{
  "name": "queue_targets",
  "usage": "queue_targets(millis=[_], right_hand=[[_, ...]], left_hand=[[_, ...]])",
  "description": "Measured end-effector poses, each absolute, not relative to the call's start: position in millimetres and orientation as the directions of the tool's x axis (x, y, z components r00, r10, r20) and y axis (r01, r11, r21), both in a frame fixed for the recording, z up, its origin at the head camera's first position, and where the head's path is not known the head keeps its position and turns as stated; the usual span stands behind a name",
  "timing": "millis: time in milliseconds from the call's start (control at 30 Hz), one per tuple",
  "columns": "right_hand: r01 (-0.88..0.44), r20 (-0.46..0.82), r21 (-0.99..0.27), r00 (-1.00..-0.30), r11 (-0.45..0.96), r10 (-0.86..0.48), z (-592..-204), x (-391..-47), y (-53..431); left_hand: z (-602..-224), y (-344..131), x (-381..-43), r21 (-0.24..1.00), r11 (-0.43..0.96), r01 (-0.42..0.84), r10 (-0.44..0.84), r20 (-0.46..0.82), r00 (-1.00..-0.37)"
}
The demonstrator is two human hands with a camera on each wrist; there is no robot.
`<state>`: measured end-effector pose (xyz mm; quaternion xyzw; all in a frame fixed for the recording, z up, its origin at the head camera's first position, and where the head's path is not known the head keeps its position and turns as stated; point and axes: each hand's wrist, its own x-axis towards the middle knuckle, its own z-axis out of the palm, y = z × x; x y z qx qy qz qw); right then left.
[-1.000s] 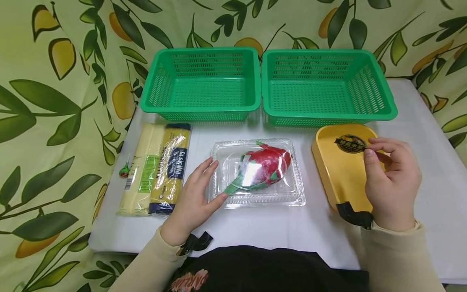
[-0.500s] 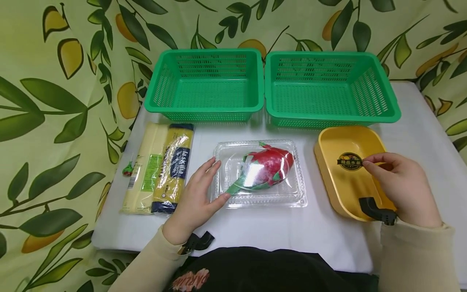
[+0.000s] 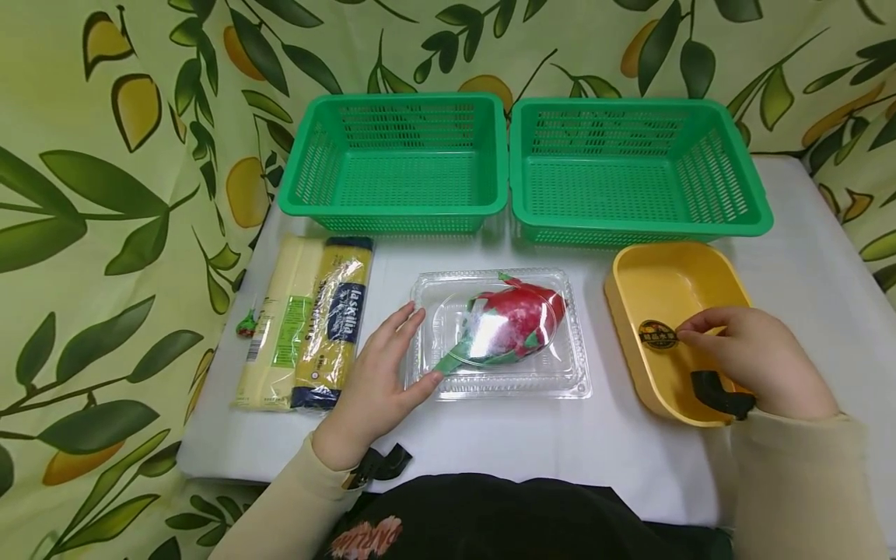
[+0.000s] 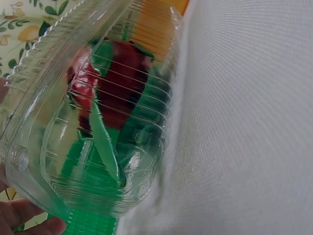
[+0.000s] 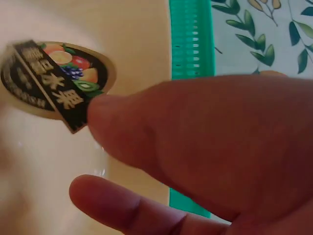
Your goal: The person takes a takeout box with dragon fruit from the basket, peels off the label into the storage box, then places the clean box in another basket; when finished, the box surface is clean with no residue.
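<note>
Someone's right hand (image 3: 763, 362) is pinching a round sticker (image 3: 658, 334) by its edge. Thumb and finger are close together there, and a finger lower down sticks out on its own. The sticker is black and gold, with little fruit on it, and it is over the inside of the yellow tub (image 3: 672, 272). I can't tell if it touches the bottom of the tub.

Over on the other side, the left hand (image 3: 378, 381) has its fingers spread wide. It is at the left end of the clear box (image 3: 570, 365), with its thumb at the front edge. A red dragon fruit (image 3: 514, 315) with green leaves lies inside that box, and the lid looks closed. The box sits on the white table (image 3: 525, 443), between the yellow tub and the pasta pack (image 3: 332, 319). Behind stand two green baskets (image 3: 406, 175).

My guess is that the step in hand is moving the sticker about by its edge. The next move calls for a light, careful pinch, so the sticker stays flat and doesn't fold or cling to the fingers. If the clear box gets a push, the left hand seems well placed to steady it.
</note>
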<state>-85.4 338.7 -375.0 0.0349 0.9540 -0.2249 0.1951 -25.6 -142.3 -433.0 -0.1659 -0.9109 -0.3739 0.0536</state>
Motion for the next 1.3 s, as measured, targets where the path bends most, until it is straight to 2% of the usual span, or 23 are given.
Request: queue_targets(millis=[500,767,1000,1167,1300], right_hand=[[0.159,-0.349,-0.318,-0.936,0.935,0.04,-379.7,-86.0,336.9],[0.155,-0.25,-0.338,-0.966,0.928,0.07,-368.8,-79.4,324.8],[0.112,-0.042,-0.434,-0.994,0.894,0.104,-362.7,-67.2,290.9],[-0.018,0.158,-0.544,-0.984,0.839,0.081,-367.4,-56.8,254.2],[-0.133,0.24,-0.59,-0.971,0.796,0.015,-374.0,-51.5,228.9]], left_hand=[[-431.6,-142.7,-25.4,0.656,0.668,0.352,0.267,0.23,-0.936],[-432.5,-143.8,-25.4,0.648,0.669,0.364,0.272,0.242,-0.931],[-432.9,-143.2,-25.6,0.655,0.666,0.358,0.27,0.236,-0.934],[-433.0,-143.2,-26.0,0.654,0.669,0.354,0.269,0.231,-0.935],[-432.9,-143.4,-26.3,0.665,0.663,0.344,0.264,0.222,-0.939]])
